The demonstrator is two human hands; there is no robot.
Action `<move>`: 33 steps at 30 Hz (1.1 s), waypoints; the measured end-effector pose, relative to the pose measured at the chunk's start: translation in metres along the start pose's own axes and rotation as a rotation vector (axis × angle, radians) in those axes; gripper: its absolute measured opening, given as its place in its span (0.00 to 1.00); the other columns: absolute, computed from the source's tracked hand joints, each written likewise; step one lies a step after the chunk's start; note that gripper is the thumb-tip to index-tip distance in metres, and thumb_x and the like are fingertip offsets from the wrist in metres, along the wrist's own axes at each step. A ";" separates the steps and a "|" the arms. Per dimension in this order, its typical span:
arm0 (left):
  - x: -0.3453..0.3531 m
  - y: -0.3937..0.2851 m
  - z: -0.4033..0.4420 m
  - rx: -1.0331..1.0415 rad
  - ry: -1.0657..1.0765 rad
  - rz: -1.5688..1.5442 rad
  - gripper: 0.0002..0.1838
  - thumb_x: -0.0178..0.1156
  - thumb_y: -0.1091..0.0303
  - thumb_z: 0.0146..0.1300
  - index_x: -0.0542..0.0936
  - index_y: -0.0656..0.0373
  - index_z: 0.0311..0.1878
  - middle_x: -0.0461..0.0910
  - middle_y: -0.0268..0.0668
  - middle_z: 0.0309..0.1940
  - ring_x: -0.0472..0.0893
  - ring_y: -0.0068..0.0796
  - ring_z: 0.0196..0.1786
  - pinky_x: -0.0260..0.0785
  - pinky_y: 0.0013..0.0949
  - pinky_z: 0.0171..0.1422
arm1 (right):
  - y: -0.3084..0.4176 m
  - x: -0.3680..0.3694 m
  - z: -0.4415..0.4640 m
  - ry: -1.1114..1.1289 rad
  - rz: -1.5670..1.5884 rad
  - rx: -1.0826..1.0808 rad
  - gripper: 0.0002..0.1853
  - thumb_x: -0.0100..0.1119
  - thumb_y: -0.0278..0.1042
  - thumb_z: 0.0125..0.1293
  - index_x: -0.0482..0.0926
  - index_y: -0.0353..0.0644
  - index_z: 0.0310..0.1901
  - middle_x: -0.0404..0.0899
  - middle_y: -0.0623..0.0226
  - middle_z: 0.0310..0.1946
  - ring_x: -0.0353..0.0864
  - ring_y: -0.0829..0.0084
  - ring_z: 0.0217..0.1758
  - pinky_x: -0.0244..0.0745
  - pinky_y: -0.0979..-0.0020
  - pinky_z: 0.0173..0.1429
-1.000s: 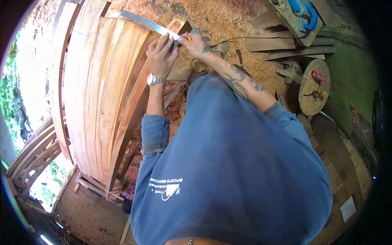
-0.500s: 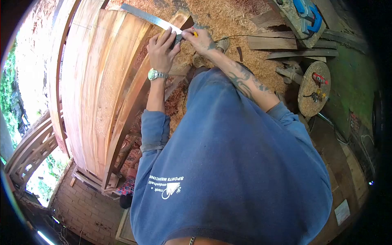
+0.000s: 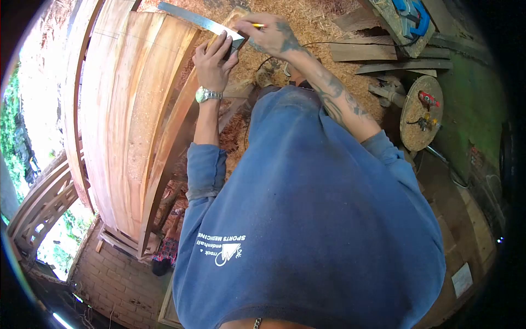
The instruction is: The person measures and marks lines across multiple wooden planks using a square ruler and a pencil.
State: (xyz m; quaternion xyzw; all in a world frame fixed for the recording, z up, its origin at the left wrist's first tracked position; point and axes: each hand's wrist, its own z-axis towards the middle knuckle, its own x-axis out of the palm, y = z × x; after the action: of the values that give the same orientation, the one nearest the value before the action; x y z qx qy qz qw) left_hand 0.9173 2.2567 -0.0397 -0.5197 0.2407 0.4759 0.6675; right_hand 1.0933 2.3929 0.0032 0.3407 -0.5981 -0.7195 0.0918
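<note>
My left hand [image 3: 212, 63] had hold of the metal ruler [image 3: 189, 17] near its lower right end, fingers bent and closed on it, thumb down by the dark handle [image 3: 238, 44]. From those fingers the blade ran up and away to the left, so the long axis sat on a slant, its far tip out near the top end of the planks [image 3: 142, 82]. Whether that tip touched them, no idea, couldn't tell from my angle. My right hand [image 3: 268, 37] was just off the other end, to the right of the ruler, with the fingers pinched narrow around a yellow pencil [image 3: 257, 25]. The pencil lay pretty much sideways, reddish end pointing right, and the tip was hidden by my own fingers, so I can't say if it was touching anything. The pale end of a wood piece [image 3: 232, 16] showed in the gap between the ruler and my right hand. So for the ruler, left was obviously the closer hand, since it was right on it, while the right one was nearer that bit of wood.
</note>
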 end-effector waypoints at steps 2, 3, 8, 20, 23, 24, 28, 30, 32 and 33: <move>-0.004 -0.002 0.000 -0.003 0.010 -0.006 0.25 0.76 0.56 0.58 0.89 0.42 0.61 0.85 0.22 0.66 0.77 0.44 0.59 0.68 0.46 0.64 | 0.003 0.009 0.007 0.060 -0.050 -0.026 0.19 0.57 0.48 0.77 0.89 0.46 0.55 0.92 0.61 0.47 0.91 0.65 0.50 0.84 0.66 0.55; -0.003 -0.001 0.001 0.005 0.005 0.011 0.25 0.76 0.54 0.59 0.89 0.41 0.62 0.85 0.21 0.66 0.77 0.44 0.58 0.69 0.45 0.64 | 0.000 0.015 0.013 0.070 -0.066 -0.040 0.18 0.58 0.48 0.76 0.89 0.47 0.55 0.91 0.61 0.48 0.91 0.64 0.50 0.84 0.65 0.55; -0.003 -0.001 0.001 0.010 -0.006 0.038 0.25 0.74 0.52 0.61 0.89 0.40 0.62 0.84 0.19 0.67 0.78 0.43 0.54 0.72 0.43 0.62 | -0.004 0.007 0.017 0.141 -0.174 -0.084 0.18 0.59 0.49 0.76 0.89 0.49 0.55 0.91 0.58 0.46 0.92 0.62 0.48 0.85 0.64 0.54; -0.002 -0.001 0.001 0.016 -0.008 0.042 0.26 0.76 0.55 0.58 0.88 0.41 0.63 0.84 0.20 0.67 0.78 0.41 0.54 0.71 0.43 0.63 | -0.015 0.013 0.036 0.103 -0.179 -0.227 0.22 0.58 0.60 0.72 0.91 0.55 0.53 0.90 0.58 0.40 0.90 0.53 0.45 0.84 0.54 0.51; -0.002 0.001 0.000 -0.001 -0.012 0.005 0.28 0.77 0.57 0.56 0.88 0.41 0.63 0.84 0.21 0.67 0.79 0.42 0.55 0.72 0.44 0.65 | 0.033 -0.023 0.037 0.417 -0.507 0.081 0.21 0.58 0.60 0.72 0.91 0.57 0.51 0.90 0.58 0.42 0.90 0.51 0.47 0.83 0.53 0.53; -0.003 0.000 0.001 -0.009 -0.006 0.010 0.28 0.78 0.57 0.56 0.88 0.41 0.63 0.84 0.21 0.67 0.79 0.42 0.56 0.72 0.44 0.65 | 0.029 -0.024 0.037 0.346 -0.515 0.020 0.20 0.58 0.59 0.72 0.92 0.58 0.50 0.90 0.57 0.42 0.90 0.52 0.47 0.83 0.53 0.53; 0.000 0.001 0.000 -0.016 0.006 0.000 0.27 0.78 0.56 0.56 0.89 0.42 0.62 0.85 0.23 0.66 0.79 0.42 0.58 0.72 0.45 0.66 | 0.017 -0.007 0.053 0.198 -0.413 -0.051 0.20 0.57 0.59 0.70 0.92 0.58 0.51 0.90 0.55 0.42 0.90 0.52 0.47 0.83 0.54 0.53; 0.001 0.004 -0.002 -0.012 -0.003 -0.019 0.26 0.77 0.55 0.57 0.89 0.42 0.61 0.85 0.23 0.66 0.79 0.42 0.59 0.71 0.46 0.66 | 0.002 0.007 0.056 0.274 -0.318 -0.010 0.21 0.57 0.59 0.70 0.92 0.58 0.51 0.90 0.55 0.41 0.90 0.52 0.47 0.83 0.55 0.55; -0.002 0.001 0.000 -0.023 0.001 -0.004 0.24 0.76 0.53 0.58 0.90 0.43 0.59 0.86 0.23 0.64 0.79 0.43 0.60 0.70 0.49 0.67 | -0.006 0.005 0.046 0.261 -0.224 -0.085 0.22 0.57 0.60 0.69 0.92 0.57 0.51 0.90 0.55 0.40 0.90 0.52 0.45 0.83 0.55 0.54; -0.002 0.001 0.002 -0.024 -0.006 0.002 0.24 0.76 0.53 0.58 0.90 0.43 0.59 0.86 0.23 0.64 0.79 0.43 0.60 0.70 0.50 0.67 | -0.006 -0.003 0.042 0.261 -0.179 -0.123 0.23 0.57 0.61 0.69 0.92 0.56 0.51 0.90 0.55 0.39 0.90 0.52 0.45 0.83 0.55 0.54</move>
State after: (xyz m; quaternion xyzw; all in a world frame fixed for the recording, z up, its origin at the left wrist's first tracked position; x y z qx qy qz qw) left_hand 0.9154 2.2574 -0.0381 -0.5261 0.2333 0.4811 0.6613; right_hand 1.0723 2.4297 0.0006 0.4772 -0.5029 -0.7097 0.1251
